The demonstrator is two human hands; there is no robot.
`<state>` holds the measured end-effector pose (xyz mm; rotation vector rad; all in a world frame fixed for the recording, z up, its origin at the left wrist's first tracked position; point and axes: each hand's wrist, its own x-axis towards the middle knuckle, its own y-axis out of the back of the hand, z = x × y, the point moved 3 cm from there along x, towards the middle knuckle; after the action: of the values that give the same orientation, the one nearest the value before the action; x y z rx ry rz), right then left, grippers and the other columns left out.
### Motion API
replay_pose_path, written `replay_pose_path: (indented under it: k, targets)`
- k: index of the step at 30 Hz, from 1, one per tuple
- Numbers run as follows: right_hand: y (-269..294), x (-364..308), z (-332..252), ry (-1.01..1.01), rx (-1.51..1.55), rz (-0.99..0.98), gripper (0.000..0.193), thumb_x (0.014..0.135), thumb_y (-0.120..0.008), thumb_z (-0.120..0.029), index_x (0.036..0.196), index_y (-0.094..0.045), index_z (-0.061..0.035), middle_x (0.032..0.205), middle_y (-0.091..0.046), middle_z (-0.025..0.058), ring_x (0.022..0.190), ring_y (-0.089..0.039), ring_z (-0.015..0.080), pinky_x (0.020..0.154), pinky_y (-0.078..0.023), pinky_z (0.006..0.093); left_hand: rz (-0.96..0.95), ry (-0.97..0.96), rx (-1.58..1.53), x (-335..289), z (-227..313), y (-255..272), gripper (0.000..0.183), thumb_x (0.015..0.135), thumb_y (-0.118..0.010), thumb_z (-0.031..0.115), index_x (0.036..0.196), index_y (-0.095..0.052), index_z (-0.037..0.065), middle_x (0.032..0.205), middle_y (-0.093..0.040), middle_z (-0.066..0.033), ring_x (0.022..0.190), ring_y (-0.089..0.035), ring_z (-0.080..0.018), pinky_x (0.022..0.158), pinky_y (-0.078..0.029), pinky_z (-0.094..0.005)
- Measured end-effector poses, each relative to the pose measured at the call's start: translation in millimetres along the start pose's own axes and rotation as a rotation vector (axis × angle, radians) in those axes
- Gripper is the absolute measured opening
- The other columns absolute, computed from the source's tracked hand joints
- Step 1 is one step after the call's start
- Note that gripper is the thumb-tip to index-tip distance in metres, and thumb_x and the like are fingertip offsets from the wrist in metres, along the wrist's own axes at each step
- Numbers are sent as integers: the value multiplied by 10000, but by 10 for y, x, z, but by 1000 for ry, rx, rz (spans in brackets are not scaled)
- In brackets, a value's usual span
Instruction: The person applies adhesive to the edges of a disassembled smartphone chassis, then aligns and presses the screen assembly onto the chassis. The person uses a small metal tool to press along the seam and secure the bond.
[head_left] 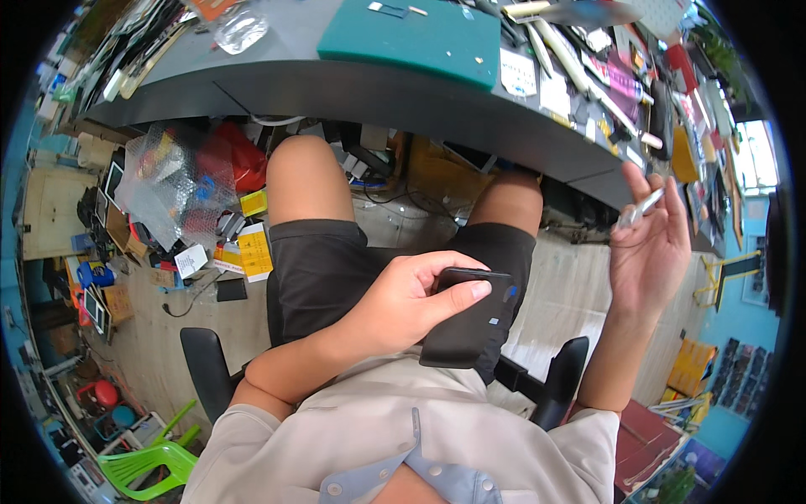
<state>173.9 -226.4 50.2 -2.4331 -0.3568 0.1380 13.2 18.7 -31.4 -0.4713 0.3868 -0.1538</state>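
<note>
My left hand (411, 298) is closed round a black smartphone (457, 336), its thumb lying across the flat face. A blue mark and a small pale patch show on that face. The phone is tilted above my lap, in front of my shirt. Raised off to the right, near the desk's edge, my right hand (646, 260) is turned palm up. Between its bent fingers sits a slim silvery-white thing (642, 208), too small to name. The two hands are well apart.
A grey desk (285, 92) curves ahead, bearing a green mat (411, 38) and cluttered tools at right. Under it lie bubble wrap (176, 185), a red bag and yellow boxes (254, 250). Chair armrests (206, 370) flank me. A green plastic chair (151, 462) stands lower left.
</note>
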Motion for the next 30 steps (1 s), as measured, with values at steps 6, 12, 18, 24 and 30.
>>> replay_pose_path:
  k: [6, 12, 18, 24, 30]
  targets:
    - [-16, -429, 478, -263, 157, 18, 411, 1212, -290, -358, 1313, -561, -66, 887, -717, 283, 449, -650, 230, 363, -543, 319, -78, 61, 77, -11, -43, -138, 271, 1060, -731, 101, 1288, -721, -46, 1152, -765, -52, 1038, -682, -70, 912, -551, -234]
    - [40, -702, 644, -278, 175, 107, 305, 1184, -422, -241, 1385, -509, -28, 913, -670, 228, 508, -645, 201, 424, -563, 301, -104, 91, 213, -16, -16, -196, 268, 1054, -723, 59, 1295, -716, -56, 1175, -769, -81, 1082, -691, -102, 955, -553, -256]
    - [366, -779, 643, -202, 78, -173, 332, 1126, -568, -123, 1382, -616, 82, 1153, -594, 167, 635, -603, 82, 493, -534, 214, -107, 54, 267, 5, -26, -210, 258, 1048, -724, 42, 1281, -716, -70, 1178, -777, -104, 1085, -701, -118, 959, -558, -268]
    - [574, -721, 735, -49, 80, -197, 457, 1170, -493, -384, 1349, -635, 11, 1142, -603, 152, 712, -607, 152, 615, -586, 298, -125, 120, 245, 118, -20, -234, 252, 1051, -723, 48, 1275, -721, -68, 1166, -777, -87, 1078, -692, -102, 956, -554, -261]
    - [660, -640, 762, -63, -41, -128, 438, 1190, -385, -437, 1281, -564, -47, 1006, -665, 179, 810, -697, 272, 663, -623, 425, -122, 133, 252, 284, 93, -211, 247, 1051, -728, 65, 1264, -730, -61, 1124, -771, -57, 1037, -670, -77, 917, -540, -246]
